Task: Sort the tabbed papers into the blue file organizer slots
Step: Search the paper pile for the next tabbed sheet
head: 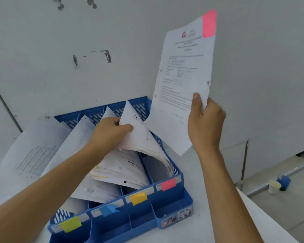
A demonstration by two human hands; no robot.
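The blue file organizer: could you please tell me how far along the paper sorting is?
Done: paper stacks already fill several slots of the blue file organizer. In hand: the right hand holds up a pink-tabbed sheet while the left hand holds back the rightmost stack, in the slot with the pink label, opening a gap. Left: that sheet is not yet in a slot.

A single head-worn wide-angle view looks forward and down, close above the blue file organizer.
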